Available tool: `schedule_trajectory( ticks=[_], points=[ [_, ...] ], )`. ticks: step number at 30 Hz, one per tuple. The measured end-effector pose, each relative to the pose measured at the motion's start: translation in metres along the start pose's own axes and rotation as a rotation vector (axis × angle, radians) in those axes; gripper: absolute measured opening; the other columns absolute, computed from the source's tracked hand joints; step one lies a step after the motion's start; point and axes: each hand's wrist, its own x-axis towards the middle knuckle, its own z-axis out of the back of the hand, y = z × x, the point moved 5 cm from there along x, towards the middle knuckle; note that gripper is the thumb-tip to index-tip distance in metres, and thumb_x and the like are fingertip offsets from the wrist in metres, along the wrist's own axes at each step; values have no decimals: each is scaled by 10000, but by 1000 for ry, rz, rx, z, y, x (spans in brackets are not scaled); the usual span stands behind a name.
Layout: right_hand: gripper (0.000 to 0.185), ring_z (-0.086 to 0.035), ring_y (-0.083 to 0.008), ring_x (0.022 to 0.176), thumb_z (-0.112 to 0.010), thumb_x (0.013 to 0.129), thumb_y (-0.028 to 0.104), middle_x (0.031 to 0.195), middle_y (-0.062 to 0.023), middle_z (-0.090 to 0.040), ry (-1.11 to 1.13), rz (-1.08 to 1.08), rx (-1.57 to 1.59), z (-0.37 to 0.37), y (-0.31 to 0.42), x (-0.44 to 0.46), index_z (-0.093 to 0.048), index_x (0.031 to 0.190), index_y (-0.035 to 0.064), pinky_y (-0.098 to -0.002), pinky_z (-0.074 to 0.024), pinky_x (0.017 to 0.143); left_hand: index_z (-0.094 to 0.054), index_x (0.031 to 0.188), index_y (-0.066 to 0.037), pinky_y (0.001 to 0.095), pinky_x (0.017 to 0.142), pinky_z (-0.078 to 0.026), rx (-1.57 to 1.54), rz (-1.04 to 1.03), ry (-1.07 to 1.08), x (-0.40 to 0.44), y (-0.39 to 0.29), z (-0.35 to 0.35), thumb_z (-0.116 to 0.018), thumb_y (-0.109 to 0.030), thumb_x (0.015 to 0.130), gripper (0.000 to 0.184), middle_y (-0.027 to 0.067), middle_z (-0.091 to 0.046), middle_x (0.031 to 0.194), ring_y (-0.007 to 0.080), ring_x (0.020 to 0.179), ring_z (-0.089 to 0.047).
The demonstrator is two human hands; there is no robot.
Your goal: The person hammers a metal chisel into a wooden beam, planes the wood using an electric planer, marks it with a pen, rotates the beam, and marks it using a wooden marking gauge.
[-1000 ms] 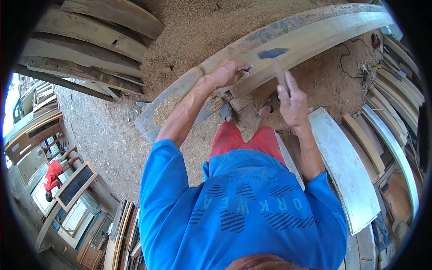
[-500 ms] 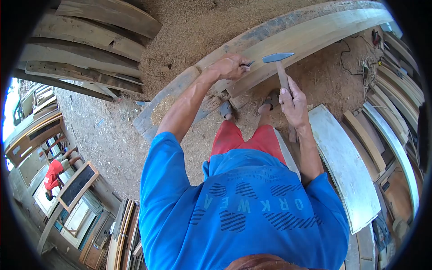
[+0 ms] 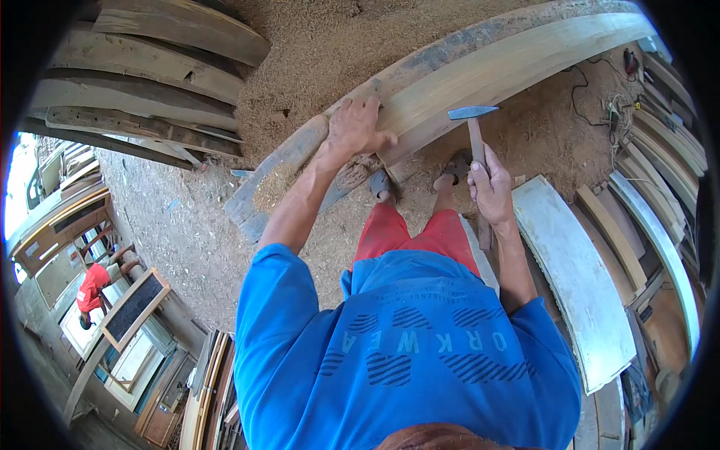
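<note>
My left hand (image 3: 355, 129) lies palm down at the near end of the pale plank (image 3: 457, 84), fingers stretched out and thumb apart. No object shows in it; whatever is beneath the palm is hidden. The plank rests along a thick worn beam (image 3: 262, 196). My right hand (image 3: 491, 187) is wrapped round the wooden handle of a hammer (image 3: 474, 114). The hammer is raised, its narrow metal head up and to the right of my left hand, beside the plank's edge in this view.
Curved timbers (image 3: 142, 60) are stacked at upper left. A whitish board (image 3: 574, 281) and more planks (image 3: 611, 240) lie to my right. A dark cable (image 3: 577, 97) runs over the ground at upper right. Another person (image 3: 91, 289) in red is far off at left.
My left hand has shifted left, from a closed grip on a small dark pointed tool to flat with fingers spread. That tool is out of sight. The hammer has moved slightly right and down.
</note>
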Motion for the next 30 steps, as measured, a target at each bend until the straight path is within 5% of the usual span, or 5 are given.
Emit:
schedule_trajectory(
  ticks=[11, 15, 21, 25, 30],
  points=[
    [203, -559, -81, 598, -637, 971, 203, 766, -17, -604, -304, -104, 188, 40, -33, -62, -572, 1044, 24, -262, -472, 527, -746, 1019, -46, 443, 757, -529, -705, 57, 59, 25, -56, -26, -593, -317, 992, 313, 176, -715, 832, 282, 859, -724],
    [198, -664, -127, 694, -643, 942, 171, 874, -107, -702, -444, 52, 368, 58, -34, -64, -602, 1008, -11, -290, -530, 596, -719, 1255, -66, 363, 994, -455, -936, -398, 105, 2, -190, -54, -538, -300, 1062, 353, 146, -628, 1324, 226, 1227, -577],
    [207, -627, -100, 683, -647, 948, 151, 804, -43, -644, -398, 133, 293, 124, -16, -33, -631, 1051, -28, -277, -509, 598, -634, 1357, -18, 358, 1098, -403, -1483, -155, 479, 32, -276, -110, -477, -349, 1091, 453, 132, -551, 1435, 230, 1344, -493],
    [205, -615, -98, 632, -650, 933, 145, 780, -38, -632, -311, 94, 289, 188, -30, -8, -623, 1036, -29, -280, -505, 557, -540, 1444, -34, 353, 931, -513, -1222, -261, 688, 63, -328, -98, -551, -426, 1044, 561, 114, -649, 1304, 215, 1120, -632],
    [157, -629, -119, 603, -631, 917, 152, 761, -62, -659, -334, -32, 332, 284, -88, 3, -589, 929, 1, -287, -487, 514, -441, 1497, -16, 587, 1176, -262, 62, -295, -178, 138, -350, -42, -672, -628, 856, 915, 325, -408, 1508, 492, 1415, -360]
  ],
)
